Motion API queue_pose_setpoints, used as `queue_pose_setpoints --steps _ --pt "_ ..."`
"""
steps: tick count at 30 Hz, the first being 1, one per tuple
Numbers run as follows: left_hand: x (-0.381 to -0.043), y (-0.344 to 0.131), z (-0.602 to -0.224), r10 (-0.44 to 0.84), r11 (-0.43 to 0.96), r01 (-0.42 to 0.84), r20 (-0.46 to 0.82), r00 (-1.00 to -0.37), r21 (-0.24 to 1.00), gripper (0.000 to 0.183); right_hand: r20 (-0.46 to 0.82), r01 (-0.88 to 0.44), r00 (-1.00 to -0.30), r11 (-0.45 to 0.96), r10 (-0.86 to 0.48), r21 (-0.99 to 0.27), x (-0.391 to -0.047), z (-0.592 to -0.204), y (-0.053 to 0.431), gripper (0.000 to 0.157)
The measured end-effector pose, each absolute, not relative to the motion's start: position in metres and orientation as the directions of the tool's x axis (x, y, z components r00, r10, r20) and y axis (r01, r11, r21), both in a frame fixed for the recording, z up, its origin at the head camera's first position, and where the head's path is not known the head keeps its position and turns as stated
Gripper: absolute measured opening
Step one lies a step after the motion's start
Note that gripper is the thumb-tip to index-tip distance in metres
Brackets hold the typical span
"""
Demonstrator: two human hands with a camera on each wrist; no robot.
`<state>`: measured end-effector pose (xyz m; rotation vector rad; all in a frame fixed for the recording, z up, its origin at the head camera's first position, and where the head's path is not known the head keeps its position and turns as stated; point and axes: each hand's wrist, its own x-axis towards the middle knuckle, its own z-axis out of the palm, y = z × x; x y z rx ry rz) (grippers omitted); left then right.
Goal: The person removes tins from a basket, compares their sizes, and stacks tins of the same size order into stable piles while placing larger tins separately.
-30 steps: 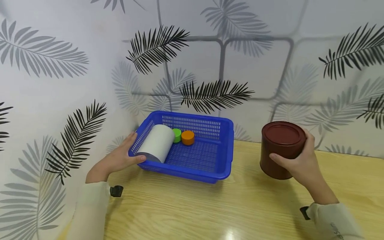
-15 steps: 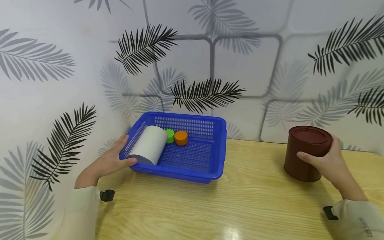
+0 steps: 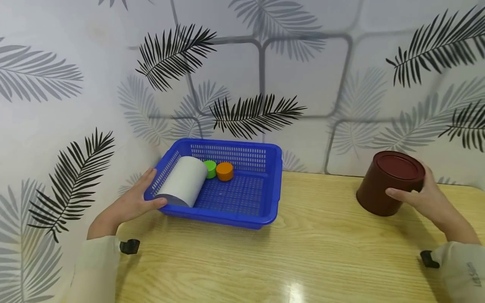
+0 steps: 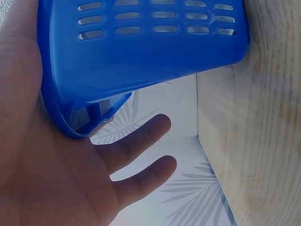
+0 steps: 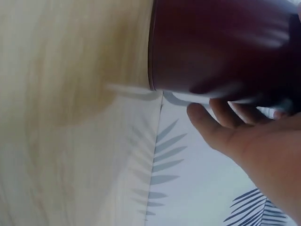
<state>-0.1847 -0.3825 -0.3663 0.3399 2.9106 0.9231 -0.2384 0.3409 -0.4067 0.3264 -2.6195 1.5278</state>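
A dark red lidded tin (image 3: 386, 185) is at the right in the head view. Its lid leans to the right, and its base is close over the wooden table. My right hand (image 3: 428, 198) holds it from the right side, thumb in front and other fingers partly hidden behind. In the right wrist view the fingertips (image 5: 202, 117) lie along the tin's side. A blue plastic basket (image 3: 270, 198) sits left of centre. My left hand (image 3: 129, 206) rests at its front left corner, thumb on the front rim. Two fingers (image 4: 146, 136) stretch straight past the basket in the left wrist view.
Inside the basket, a white cylinder (image 3: 183, 181) lies on its side along the left wall. A short green cylinder (image 3: 210, 169) and an orange one (image 3: 225, 171) stand beside it. A leaf-patterned wall (image 3: 242, 75) rises behind the pale wood table (image 3: 303, 248).
My right hand has carried the tin farther right, away from the basket, and the tin has gone from upright to tilted. My left hand stays at the basket corner; the head view has shifted.
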Motion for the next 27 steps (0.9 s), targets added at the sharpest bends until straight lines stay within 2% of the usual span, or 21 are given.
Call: queue_pose_setpoints --steps 5,11,14,22,27 --pt "-0.185 -0.383 -0.368 0.232 0.791 0.189 0.001 -0.973 0.582 0.107 0.237 -0.279 -0.96 0.496 -0.147 -0.822 -0.238 -0.407 0.345 0.093" --pt "-0.184 -0.383 -0.366 0.238 0.789 0.191 -0.005 -0.971 0.584 0.107 0.143 -0.185 -0.982 0.49 -0.121 -0.852 -0.233 -0.399 0.343 0.101" --pt "-0.183 -0.384 -0.366 0.235 0.794 0.189 -0.006 -0.972 0.578 0.107 0.153 -0.168 -0.986 0.482 -0.071 -0.86 -0.228 -0.389 0.334 0.099" --pt "-0.186 -0.385 -0.368 0.235 0.794 0.196 0.008 -0.972 0.575 0.107 0.289 -0.232 -0.957 0.505 0.037 -0.831 -0.209 -0.357 0.306 0.087" --pt "-0.188 -0.385 -0.368 0.238 0.799 0.206 0.018 -0.971 0.565 0.108 0.372 -0.312 -0.928 0.528 0.01 -0.79 -0.198 -0.338 0.284 0.078"
